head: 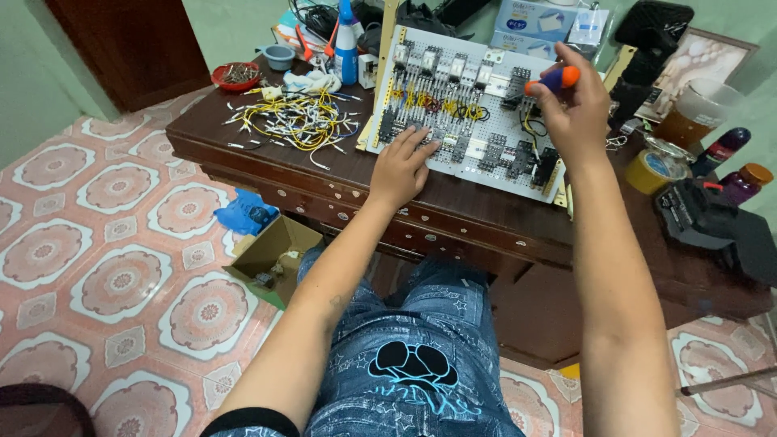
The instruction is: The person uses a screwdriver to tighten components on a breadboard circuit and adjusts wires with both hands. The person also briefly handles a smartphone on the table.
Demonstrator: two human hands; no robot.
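A white perforated panel [421, 48] with black terminal blocks, relays and yellow and red wiring leans on the dark wooden table [453, 202]. My left hand [401, 166] rests flat on the panel's lower left edge, fingers spread over the components. My right hand [571, 105] is raised over the panel's right side, gripping a screwdriver with an orange and blue handle [554, 78]; the shaft is hidden behind my hand.
A heap of yellow and white cut wires [299, 117] lies left of the panel, with a red dish [235, 75], a grey cup [278, 57] and a blue spray bottle [346, 44] behind. A tape roll [655, 170], jars and a black case sit right. A cardboard box [271, 259] stands on the tiled floor.
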